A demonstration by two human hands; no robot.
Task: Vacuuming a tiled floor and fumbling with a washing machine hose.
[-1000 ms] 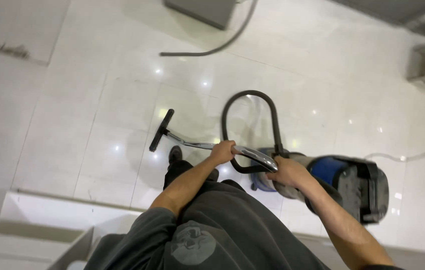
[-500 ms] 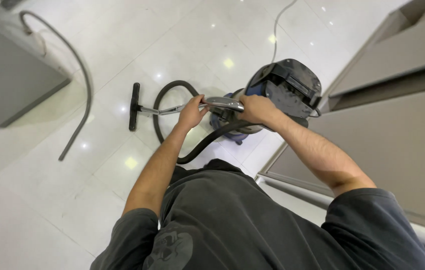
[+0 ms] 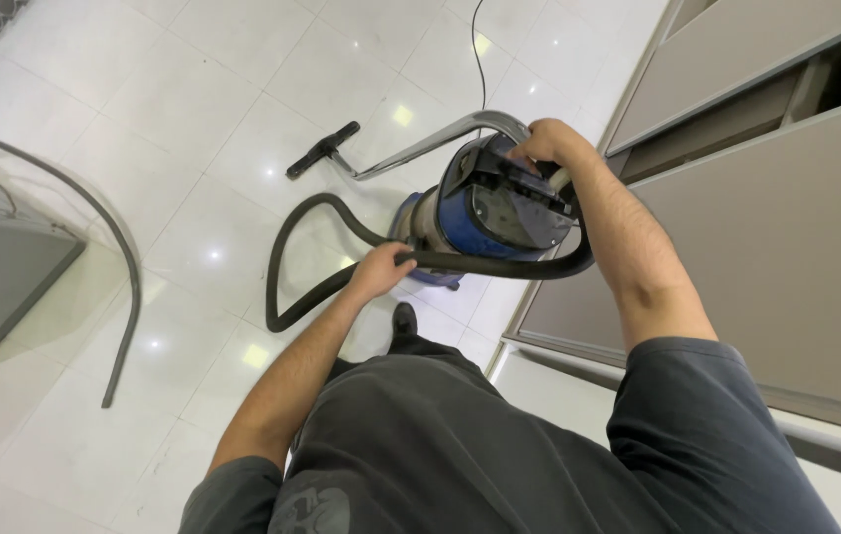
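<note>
From the head view, looking down past a dark grey shirt, the left hand (image 3: 381,269) is closed around the black hose (image 3: 287,247), gripping it where the hose runs just beside the near side of the blue canister vacuum (image 3: 485,208). The right hand (image 3: 551,143) is farther out, curled over the top of the canister where the metal wand (image 3: 420,148) meets it; how tightly it grips I cannot tell. The vacuum sits on the glossy white tile floor (image 3: 193,109), directly ahead of both hands, close to grey cabinet fronts (image 3: 787,237) on the right. The wand's long axis runs from the canister away to the far left, ending at the black floor nozzle (image 3: 322,148). The hose loops left of the canister and curves back round it. The right hand is the nearer one to the wand. A separate grey hose (image 3: 114,247) lies on the floor, well apart at left.
</note>
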